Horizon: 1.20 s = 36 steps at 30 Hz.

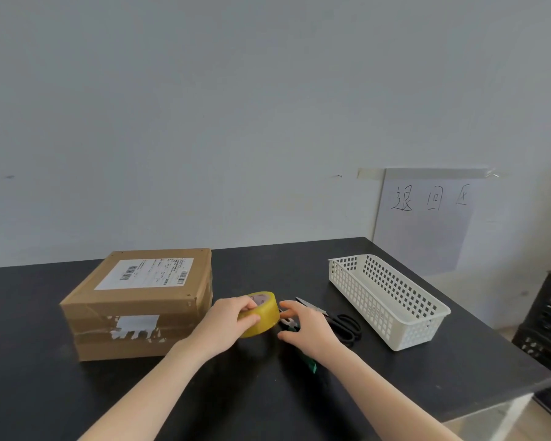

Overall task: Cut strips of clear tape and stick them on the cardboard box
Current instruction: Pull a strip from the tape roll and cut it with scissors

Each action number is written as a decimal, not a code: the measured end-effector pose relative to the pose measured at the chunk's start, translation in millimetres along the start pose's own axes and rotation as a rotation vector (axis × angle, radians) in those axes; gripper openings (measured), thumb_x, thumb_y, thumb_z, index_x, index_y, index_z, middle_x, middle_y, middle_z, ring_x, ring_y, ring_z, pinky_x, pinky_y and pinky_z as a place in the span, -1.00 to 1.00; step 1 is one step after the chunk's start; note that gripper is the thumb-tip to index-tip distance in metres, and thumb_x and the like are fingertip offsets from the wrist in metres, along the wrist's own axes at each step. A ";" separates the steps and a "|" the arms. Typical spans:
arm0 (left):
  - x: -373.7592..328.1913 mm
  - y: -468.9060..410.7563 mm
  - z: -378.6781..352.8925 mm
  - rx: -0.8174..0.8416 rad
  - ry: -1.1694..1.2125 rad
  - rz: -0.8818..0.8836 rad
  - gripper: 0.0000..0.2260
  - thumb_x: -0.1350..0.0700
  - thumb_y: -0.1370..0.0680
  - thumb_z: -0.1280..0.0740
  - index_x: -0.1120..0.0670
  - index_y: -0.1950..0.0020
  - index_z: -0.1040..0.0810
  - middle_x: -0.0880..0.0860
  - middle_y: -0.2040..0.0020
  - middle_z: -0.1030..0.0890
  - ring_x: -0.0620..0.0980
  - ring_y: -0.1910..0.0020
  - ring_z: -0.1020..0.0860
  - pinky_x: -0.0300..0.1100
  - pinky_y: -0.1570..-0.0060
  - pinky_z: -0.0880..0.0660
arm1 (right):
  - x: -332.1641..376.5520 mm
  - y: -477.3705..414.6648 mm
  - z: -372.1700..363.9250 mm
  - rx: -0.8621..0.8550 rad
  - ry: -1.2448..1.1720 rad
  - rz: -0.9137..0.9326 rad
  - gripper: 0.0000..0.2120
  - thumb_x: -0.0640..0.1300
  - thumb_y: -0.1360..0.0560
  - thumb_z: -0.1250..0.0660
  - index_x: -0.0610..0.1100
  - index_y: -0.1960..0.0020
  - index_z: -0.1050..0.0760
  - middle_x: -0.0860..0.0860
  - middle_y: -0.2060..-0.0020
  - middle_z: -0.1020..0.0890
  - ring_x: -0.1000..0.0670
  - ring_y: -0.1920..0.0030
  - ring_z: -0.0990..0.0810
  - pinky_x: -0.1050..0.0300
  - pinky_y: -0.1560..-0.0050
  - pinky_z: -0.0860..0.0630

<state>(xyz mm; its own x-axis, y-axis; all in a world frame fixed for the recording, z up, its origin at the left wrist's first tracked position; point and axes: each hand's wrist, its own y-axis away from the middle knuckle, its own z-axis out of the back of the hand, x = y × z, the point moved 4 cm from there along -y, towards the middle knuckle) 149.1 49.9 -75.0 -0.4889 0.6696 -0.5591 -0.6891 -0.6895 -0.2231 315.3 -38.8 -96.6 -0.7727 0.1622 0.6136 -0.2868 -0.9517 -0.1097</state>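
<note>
1. I had left hand [226, 323] gripping tape roll [263, 313]; box [140, 300] at its 9 o'clock.
2. Right hand [306, 326] was spread open, empty; scissors [341, 323] at 3 o'clock.
3. Risk: clear end hard to find; strip could self-stick.

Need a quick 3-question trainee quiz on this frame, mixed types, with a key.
1. Multiple choice: which hand grips the tape roll? A) left B) right C) neither
2. True or false: the scissors lie inside the white basket.
3. Fill in: from the person's own side, the cardboard box stands to the ___ of the tape roll.

Key
1. A: the left hand grips it, fingers curled over the roll.
2. False: they lie on the table, beside the basket.
3. left
</note>
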 end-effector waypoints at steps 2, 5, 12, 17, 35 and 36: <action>-1.1 -0.2 2.8 0.010 0.035 0.026 -0.80 -0.04 -0.57 -0.31 -0.09 -0.19 -0.52 -0.14 -0.10 -0.54 -0.14 -0.05 -0.52 -0.41 0.12 -0.41 | 2.2 -0.7 1.2 -0.007 -0.034 0.008 -0.39 -0.05 -0.44 -0.44 0.02 -0.44 -0.33 0.12 -0.24 -0.59 0.06 -0.28 -0.50 0.12 -0.31 -0.40; 0.2 0.0 4.1 0.014 0.114 0.077 -0.79 -0.02 -0.58 -0.30 -0.07 -0.21 -0.50 -0.14 -0.11 -0.52 -0.14 -0.05 -0.51 -0.44 0.16 -0.41 | 6.4 -0.8 4.1 -0.026 -0.085 0.025 -0.43 -0.04 -0.46 -0.43 0.01 -0.43 -0.35 0.11 -0.24 -0.59 0.10 -0.27 -0.49 0.22 -0.25 -0.36; -1.1 -0.9 10.2 -0.008 0.318 0.174 -0.75 -0.05 -0.61 -0.24 0.03 -0.21 -0.52 -0.05 -0.08 -0.57 -0.11 -0.06 -0.54 -0.36 0.12 -0.43 | 17.0 1.1 15.2 -0.172 -0.257 0.085 -0.71 -0.08 -0.50 -0.40 0.07 -0.22 -0.55 0.14 -0.03 -0.62 0.19 -0.05 -0.57 0.44 -0.02 -0.40; -4.6 -1.7 8.8 0.020 0.385 0.228 -0.75 -0.05 -0.63 -0.20 0.04 -0.22 -0.49 -0.03 -0.11 -0.55 -0.09 -0.08 -0.52 -0.35 0.13 -0.44 | 21.5 3.3 24.6 -0.229 -0.313 0.112 -0.80 -0.04 -0.53 -0.38 0.06 -0.14 -0.62 0.17 0.04 -0.60 0.18 0.04 -0.58 0.39 0.06 -0.49; -7.9 -4.4 9.8 -0.015 0.393 0.278 -0.77 -0.05 -0.63 -0.19 0.02 -0.21 -0.46 -0.06 -0.08 -0.53 -0.15 0.02 -0.50 -0.38 0.17 -0.42 | 42.7 -0.6 33.4 -0.153 -0.467 -0.015 -0.77 -0.10 -0.58 -0.23 -0.07 0.00 -0.68 0.08 -0.01 -0.60 0.13 0.05 -0.55 0.35 0.14 -0.39; -8.3 -4.6 9.6 -0.013 0.393 0.275 -0.76 -0.06 -0.63 -0.19 0.02 -0.21 -0.47 -0.06 -0.08 -0.53 -0.15 0.01 -0.51 -0.37 0.17 -0.42 | 44.6 -1.1 33.8 -0.157 -0.460 -0.013 -0.79 -0.05 -0.57 -0.27 -0.07 0.00 -0.67 0.08 0.00 -0.61 0.12 0.03 -0.56 0.33 0.12 -0.40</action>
<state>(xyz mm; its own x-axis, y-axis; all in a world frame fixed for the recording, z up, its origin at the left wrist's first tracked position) 151.1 50.2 -61.7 -0.4111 0.3083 -0.8579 -0.5548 -0.8313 -0.0328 300.3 -39.3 -42.7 -0.4487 0.0079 0.8937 -0.4041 -0.8937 -0.1950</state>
